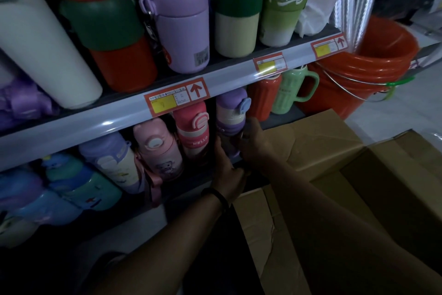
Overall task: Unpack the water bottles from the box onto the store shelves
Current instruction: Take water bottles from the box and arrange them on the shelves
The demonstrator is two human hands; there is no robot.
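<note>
1. The purple bottle stands upright on the lower shelf, under the pale front rail of the shelf above; its cap has a light-blue flap.
2. The right hand is wrapped round the bottle's right side, about halfway down, grasping it.
3. The left hand reaches up against the lower left of the same bottle. The light is too dim to tell whether its fingers are curled round it. A dark wristband sits on that wrist.
4. Just left of the purple bottle stands a red bottle marked "HELLO", and left of that a pink bottle, leaning.
5. The cardboard box sits to the right of the hands, close against the shelf, with its flaps open.
6. A red bucket stands behind the box, at the far end of the shelf.
7. A price label – red, with a yellow patch and an up arrow – is stuck on the rail above the red bottle.
</note>
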